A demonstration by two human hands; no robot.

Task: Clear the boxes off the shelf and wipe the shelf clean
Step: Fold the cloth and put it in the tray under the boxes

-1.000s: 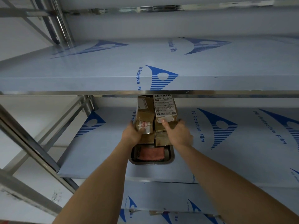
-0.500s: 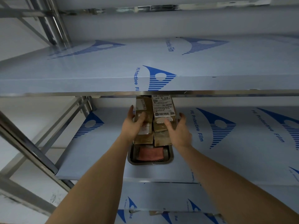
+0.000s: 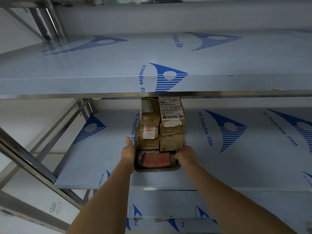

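A metal tray (image 3: 157,170) sits on the middle shelf (image 3: 228,166), which is covered in blue protective film. Several brown cardboard boxes (image 3: 162,129) are stacked in two columns in the tray's far part; the top right one carries a white shipping label. A folded pink cloth (image 3: 156,160) lies in the tray's near part. My left hand (image 3: 128,152) grips the tray's left rim, thumb pointing up. My right hand (image 3: 186,157) grips the right rim, its fingers curled over the edge.
The upper shelf (image 3: 118,68) overhangs the boxes and hides their tops. Steel posts and a diagonal brace (image 3: 27,159) stand at the left. A lower shelf (image 3: 168,222) shows below, between my arms.
Both hands have let go of the stacked boxes and come down toward me onto the tray's two side rims. The boxes stay where they were.
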